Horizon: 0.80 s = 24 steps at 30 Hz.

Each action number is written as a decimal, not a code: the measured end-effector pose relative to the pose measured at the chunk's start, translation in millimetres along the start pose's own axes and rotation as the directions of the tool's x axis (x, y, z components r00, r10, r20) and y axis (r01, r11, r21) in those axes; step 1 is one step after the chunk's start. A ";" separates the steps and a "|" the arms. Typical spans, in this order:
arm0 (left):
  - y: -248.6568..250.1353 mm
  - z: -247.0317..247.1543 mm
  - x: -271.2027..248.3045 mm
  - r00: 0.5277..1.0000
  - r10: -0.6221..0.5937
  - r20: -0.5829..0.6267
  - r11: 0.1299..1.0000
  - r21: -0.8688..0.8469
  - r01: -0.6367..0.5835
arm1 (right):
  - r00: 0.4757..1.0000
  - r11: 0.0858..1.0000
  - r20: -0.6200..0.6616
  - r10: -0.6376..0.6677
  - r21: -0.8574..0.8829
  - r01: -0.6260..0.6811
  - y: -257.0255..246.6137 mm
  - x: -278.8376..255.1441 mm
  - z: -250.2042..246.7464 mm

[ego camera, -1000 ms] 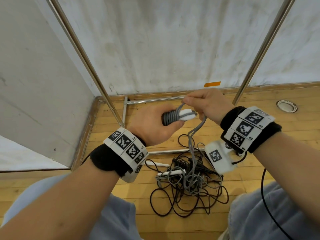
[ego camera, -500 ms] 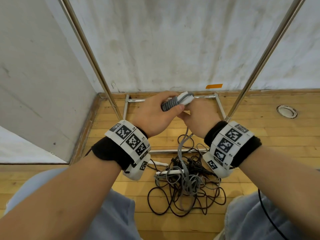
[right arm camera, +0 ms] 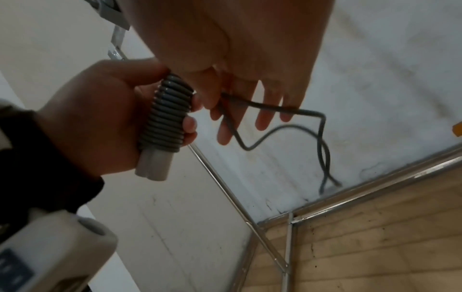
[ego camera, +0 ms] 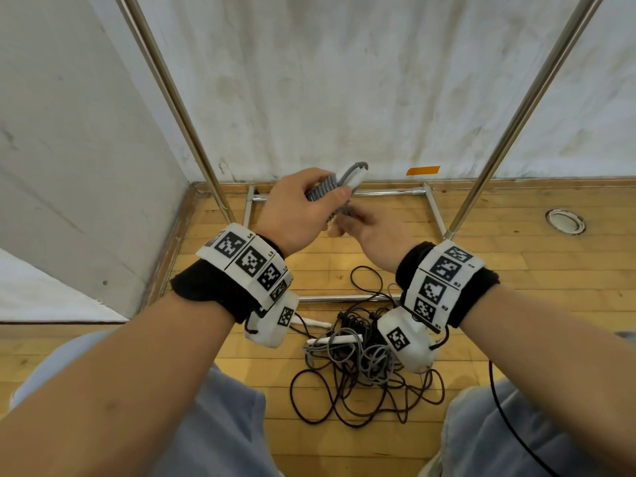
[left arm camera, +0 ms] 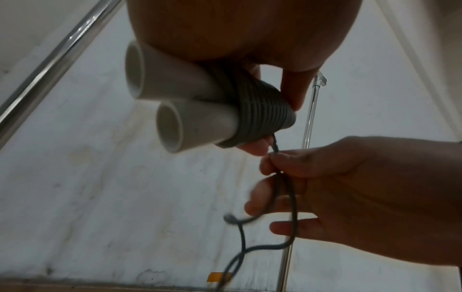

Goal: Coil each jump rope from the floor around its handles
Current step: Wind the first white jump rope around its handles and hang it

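Since a second ago, both hands have lifted toward the back wall, and the right hand has come off the top of the bundle and dropped under it, just beside the left.

The two white handles [left arm camera: 175, 102] lie side by side in the left hand [ego camera: 303, 215], with the gray rope [right arm camera: 165, 116] wound round them in a tight stack of turns; in the left wrist view their open ends stick out of the coil. The left hand's thumb and fingers are curled round this wrapped bundle and hold it up in front of the wall, well above the floor.

From the bottom of the coil a short loose stretch of the same rope runs straight into the right hand [ego camera: 375, 232], pinched between thumb and forefinger [left arm camera: 277, 160] right below the bundle. The other fingers of that hand are loosely spread, and the rope trails across them in a bend and hangs down in a kinked double strand.

Below the wrists, on the wooden floor [ego camera: 516, 270], lies a tangled pile of ropes [ego camera: 358, 366], dark and gray strands mixed, with a white handle [ego camera: 335, 340] showing in it. The pile sits by the near bar of a metal frame [ego camera: 428, 201] whose base rests on the floor and whose slanted poles rise on both sides. An orange tape strip [ego camera: 422, 170] is stuck low on the wall.
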<state>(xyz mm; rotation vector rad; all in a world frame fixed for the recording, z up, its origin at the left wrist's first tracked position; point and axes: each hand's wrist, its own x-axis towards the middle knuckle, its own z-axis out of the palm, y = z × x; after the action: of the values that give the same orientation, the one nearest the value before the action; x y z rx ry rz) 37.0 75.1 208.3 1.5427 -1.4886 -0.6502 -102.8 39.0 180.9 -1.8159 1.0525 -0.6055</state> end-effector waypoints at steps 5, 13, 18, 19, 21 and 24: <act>-7.6 -5.0 7.6 0.998 0.019 -0.066 0.997 0.077 -0.014 | 0.997 0.993 -0.062 -0.043 -0.110 0.036 -0.2 4.1 -7.9; -19.4 -2.3 9.4 0.986 0.123 -0.112 0.944 0.321 -0.081 | 0.987 0.940 -0.091 -0.132 -0.326 0.096 -6.3 5.6 -18.4; -25.0 0.7 12.5 0.984 0.124 -0.129 0.900 0.432 -0.057 | 0.992 0.877 -0.005 -0.122 -0.468 0.106 -12.4 5.0 -24.1; -26.2 1.3 13.4 0.984 0.114 -0.135 0.892 0.451 -0.041 | 0.993 0.867 -0.001 -0.122 -0.486 0.106 -13.8 5.4 -24.0; -28.1 2.1 15.1 0.985 0.092 -0.145 0.881 0.473 -0.013 | 0.992 0.854 -0.001 -0.124 -0.510 0.107 -16.5 6.1 -24.5; -29.4 1.0 17.2 0.988 0.050 -0.146 0.895 0.445 0.020 | 0.989 0.844 -0.003 -0.149 -0.521 0.126 -19.9 5.0 -27.3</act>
<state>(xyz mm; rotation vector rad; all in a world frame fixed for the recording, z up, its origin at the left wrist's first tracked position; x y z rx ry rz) 53.8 55.4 186.1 1.8749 -1.6003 -0.1721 -112.9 26.1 210.9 -2.3772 1.2033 -0.4709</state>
